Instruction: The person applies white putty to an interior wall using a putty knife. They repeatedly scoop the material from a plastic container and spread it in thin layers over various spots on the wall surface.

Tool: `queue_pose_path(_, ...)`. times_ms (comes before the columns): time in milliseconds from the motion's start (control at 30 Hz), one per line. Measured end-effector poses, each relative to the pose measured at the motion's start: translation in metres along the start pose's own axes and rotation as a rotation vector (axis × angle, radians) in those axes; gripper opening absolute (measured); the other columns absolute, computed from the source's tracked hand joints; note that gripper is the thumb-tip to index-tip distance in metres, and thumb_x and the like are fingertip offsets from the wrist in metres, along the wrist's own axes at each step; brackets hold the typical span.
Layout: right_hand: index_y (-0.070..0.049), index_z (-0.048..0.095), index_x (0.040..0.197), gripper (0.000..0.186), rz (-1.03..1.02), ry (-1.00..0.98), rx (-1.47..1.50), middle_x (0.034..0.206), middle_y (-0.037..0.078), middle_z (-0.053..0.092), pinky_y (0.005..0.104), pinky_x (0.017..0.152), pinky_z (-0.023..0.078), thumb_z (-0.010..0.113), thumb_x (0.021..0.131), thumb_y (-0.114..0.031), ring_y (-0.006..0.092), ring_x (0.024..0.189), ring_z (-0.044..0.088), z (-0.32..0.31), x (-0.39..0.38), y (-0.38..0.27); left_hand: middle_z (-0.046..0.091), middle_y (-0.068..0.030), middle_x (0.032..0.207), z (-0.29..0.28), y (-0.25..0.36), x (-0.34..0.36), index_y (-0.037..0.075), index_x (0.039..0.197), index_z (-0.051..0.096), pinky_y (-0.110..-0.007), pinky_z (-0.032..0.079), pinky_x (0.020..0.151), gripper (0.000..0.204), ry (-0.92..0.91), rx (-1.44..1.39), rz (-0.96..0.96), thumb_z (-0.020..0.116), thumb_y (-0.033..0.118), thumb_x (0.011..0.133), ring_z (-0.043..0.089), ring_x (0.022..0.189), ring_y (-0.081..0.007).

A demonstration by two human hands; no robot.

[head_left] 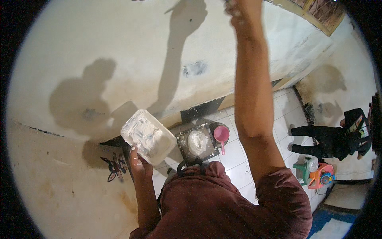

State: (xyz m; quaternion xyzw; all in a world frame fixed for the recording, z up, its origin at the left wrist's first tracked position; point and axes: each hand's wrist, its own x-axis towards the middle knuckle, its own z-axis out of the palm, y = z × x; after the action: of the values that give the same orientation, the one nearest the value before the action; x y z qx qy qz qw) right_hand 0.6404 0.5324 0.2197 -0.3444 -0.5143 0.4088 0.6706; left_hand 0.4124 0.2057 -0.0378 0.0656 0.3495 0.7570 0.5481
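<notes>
A pale, patched wall (131, 36) curves around me, with white floor tiles (238, 159) below and another person (326, 137) in dark clothes off to the right. On a dark square stand (185, 149) in front of me sits a round white heap (197, 142), with a pink dipper (221, 134) just beside it.

The fingers of my left hand (141, 166) are partly curled around the white tray (167, 144), thumb over the near left edge, the others hidden beneath. I hold it up left of the stand, open face toward me, its long axis slanting from upper left to lower right.

I judge it light and fairly stiff, though the smeared white paste (148, 129) could make the rim slippery; gripping a long side with support underneath seems best.

My right hand (243, 12) is raised against the wall, cut off by the upper edge; I can't tell how closed those fingers are or what they hold.
</notes>
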Motion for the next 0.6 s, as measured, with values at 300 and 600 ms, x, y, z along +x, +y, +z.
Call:
queue_pose_path(300, 0.005, 0.052, 0.108, 0.026, -0.050, 0.052, 0.162, 0.096, 0.014, 0.062, 0.0231, 0.065, 0.047, 0.060, 0.087, -0.010, 0.0159, 0.082, 0.059, -0.057, -0.131, 0.043, 0.057, -0.0119, 0.116, -0.015, -0.002, 0.004, -0.002, 0.123, 0.048, -0.040, 0.044, 0.098, 0.043, 0.012, 0.320, 0.111, 0.056, 0.022, 0.088, 0.056, 0.109, -0.0254)
queue_pose_path(600, -0.003, 0.054, 0.084, 0.012, -0.502, 0.169, -0.819, 0.070, 0.009, 0.059, 0.0268, 0.051, 0.044, 0.064, 0.079, -0.002, 0.0175, 0.058, 0.058, -0.029, -0.158, 0.152, 0.057, -0.0142, 0.117, 0.000, 0.003, 0.004, -0.004, 0.123, 0.047, -0.041, 0.046, 0.094, 0.045, 0.106, -0.060, -0.081, 0.058, 0.023, 0.088, 0.058, 0.107, -0.0262)
